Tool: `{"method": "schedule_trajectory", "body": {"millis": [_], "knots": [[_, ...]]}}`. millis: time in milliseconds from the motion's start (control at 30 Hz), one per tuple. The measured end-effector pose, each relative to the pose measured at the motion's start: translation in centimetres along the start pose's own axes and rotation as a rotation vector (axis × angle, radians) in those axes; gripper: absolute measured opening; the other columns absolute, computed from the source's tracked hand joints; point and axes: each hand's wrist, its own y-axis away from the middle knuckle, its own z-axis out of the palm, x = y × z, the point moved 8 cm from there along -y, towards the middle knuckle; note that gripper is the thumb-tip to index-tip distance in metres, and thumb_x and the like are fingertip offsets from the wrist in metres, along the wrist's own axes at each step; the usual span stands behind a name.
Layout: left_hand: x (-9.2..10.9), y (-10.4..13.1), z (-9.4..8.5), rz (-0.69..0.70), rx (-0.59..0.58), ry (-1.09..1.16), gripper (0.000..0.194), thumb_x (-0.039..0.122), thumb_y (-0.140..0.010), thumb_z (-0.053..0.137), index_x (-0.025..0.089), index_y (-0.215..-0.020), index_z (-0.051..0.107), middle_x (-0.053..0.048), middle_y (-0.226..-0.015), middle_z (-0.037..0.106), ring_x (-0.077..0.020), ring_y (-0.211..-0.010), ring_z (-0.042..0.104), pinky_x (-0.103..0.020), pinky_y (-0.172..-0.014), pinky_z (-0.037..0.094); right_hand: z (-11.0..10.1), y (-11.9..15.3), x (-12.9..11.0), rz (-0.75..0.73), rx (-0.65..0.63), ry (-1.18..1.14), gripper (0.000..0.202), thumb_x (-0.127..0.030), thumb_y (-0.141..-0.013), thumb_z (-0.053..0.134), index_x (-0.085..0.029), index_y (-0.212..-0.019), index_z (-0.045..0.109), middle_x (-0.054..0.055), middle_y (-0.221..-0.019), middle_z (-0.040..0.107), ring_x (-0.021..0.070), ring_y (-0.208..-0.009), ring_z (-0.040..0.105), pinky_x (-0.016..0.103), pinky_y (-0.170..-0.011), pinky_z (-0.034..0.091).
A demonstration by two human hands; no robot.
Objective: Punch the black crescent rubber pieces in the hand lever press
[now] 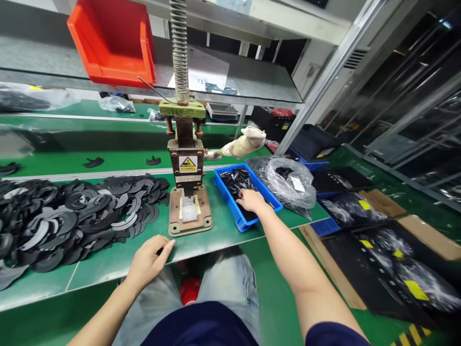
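A hand press (pixel 186 166) with a spring on top and a cloth-wrapped lever stands on the green bench. My left hand (pixel 149 262) rests at the bench's front edge, left of the press base, its thumb apart from the curled fingers and nothing seen in it. To the right of the press, my right hand (pixel 250 199) reaches into a blue tray (pixel 230 204) of small black parts (pixel 236 180). Its fingers are pressed together at the parts; what they hold, if anything, is hidden. Curved black pieces (pixel 90 211) lie heaped on the left.
An orange bin (pixel 111 43) sits on the shelf above. Right of the tray lies a clear plastic bag (pixel 288 178). Cartons with bagged parts (pixel 389 250) stand lower at the right. A slanted metal post (pixel 317 91) rises behind the bag.
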Motion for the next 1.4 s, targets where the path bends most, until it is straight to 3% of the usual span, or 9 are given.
{"method": "schedule_trajectory", "body": {"millis": [200,367,567,667,767,933,1100,1333,1400], "knots": [[0.1,0.4,-0.2,-0.003,0.014,-0.011,0.031,0.037,-0.105,0.061,0.023,-0.077,0.062,-0.003,-0.087,0.072,-0.0176,-0.083,0.069,-0.03,-0.08,0.052,-1.5,0.4,0.4,0.035,0.104,-0.021,0.043,-0.047,-0.1,0.067,-0.019,-0.132,0.064,0.01,-0.135,0.068,0.0221,-0.118,0.069,0.046,-0.102,0.063],[0.8,0.2,-1.2,0.002,0.037,0.04,0.03,0.034,-0.105,0.062,0.023,-0.077,0.062,-0.003,-0.09,0.073,-0.0172,-0.083,0.069,-0.029,-0.078,0.053,-4.6,4.2,0.5,-0.016,0.32,-0.07,0.03,-0.04,-0.105,0.056,-0.017,-0.119,0.07,0.013,-0.118,0.074,0.0254,-0.112,0.071,0.047,-0.101,0.057],[7.4,-1.7,-3.1,0.18,0.099,0.161,0.004,0.02,-0.1,0.067,0.023,-0.099,0.068,-0.005,-0.101,0.072,-0.0192,-0.097,0.07,-0.032,-0.085,0.056,-5.0,11.7,-7.1,-0.404,0.462,-0.212,0.027,-0.042,-0.107,0.051,-0.026,-0.117,0.071,0.007,-0.117,0.078,0.0206,-0.112,0.069,0.039,-0.099,0.049],[10.6,-2.6,-3.3,0.247,0.107,0.188,0.017,0.018,-0.097,0.072,0.023,-0.112,0.068,-0.006,-0.104,0.071,-0.019,-0.094,0.068,-0.033,-0.082,0.057,-4.6,15.3,-11.6,-0.706,0.545,-0.373,0.018,-0.035,-0.104,0.059,-0.025,-0.114,0.07,0.004,-0.107,0.08,0.0182,-0.1,0.069,0.037,-0.09,0.047],[11.8,-2.7,-3.0,0.238,0.084,0.19,0.025,0.024,-0.096,0.074,0.024,-0.121,0.067,-0.006,-0.102,0.071,-0.0199,-0.091,0.069,-0.036,-0.083,0.059,-4.2,17.2,-14.1,-0.883,0.592,-0.476,0.015,-0.029,-0.102,0.063,-0.024,-0.115,0.068,0.003,-0.102,0.08,0.018,-0.094,0.068,0.037,-0.084,0.045],[11.0,-2.2,-2.3,0.076,-0.024,0.182,0.024,0.041,-0.097,0.072,0.025,-0.115,0.07,-0.008,-0.098,0.073,-0.0236,-0.089,0.07,-0.041,-0.084,0.061,-3.1,17.4,-15.8,-0.936,0.53,-0.491,0.014,-0.028,-0.103,0.061,-0.024,-0.114,0.068,0.004,-0.103,0.08,0.0186,-0.093,0.068,0.038,-0.081,0.042],[10.2,-2.3,-2.1,-0.007,-0.055,0.236,0.022,0.042,-0.097,0.072,0.024,-0.111,0.074,-0.007,-0.098,0.075,-0.022,-0.087,0.07,-0.038,-0.083,0.059,-2.5,17.1,-16.4,-0.934,0.515,-0.445,0.015,-0.03,-0.104,0.059,-0.023,-0.113,0.068,0.004,-0.102,0.079,0.0181,-0.091,0.065,0.037,-0.081,0.04],[7.6,-2.1,2.1,-0.366,-0.414,0.702,0.03,0.048,-0.095,0.073,0.02,-0.089,0.064,0.0,-0.077,0.064,-0.014,-0.069,0.058,-0.027,-0.062,0.049,-2.4,17.5,-17.8,-1.035,0.522,-0.301,0.019,-0.029,-0.105,0.056,-0.023,-0.116,0.07,0.003,-0.095,0.077,0.0168,-0.089,0.064,0.036,-0.083,0.042],[6.7,-2.5,2.5,-0.385,-0.423,0.78,0.032,0.048,-0.09,0.079,0.021,-0.093,0.062,0.002,-0.077,0.062,-0.0123,-0.068,0.057,-0.025,-0.061,0.048,-3.1,17.1,-17.5,-1.042,0.521,-0.294,0.021,-0.03,-0.104,0.06,-0.024,-0.122,0.069,0.003,-0.101,0.077,0.0172,-0.093,0.066,0.036,-0.084,0.045]]}}
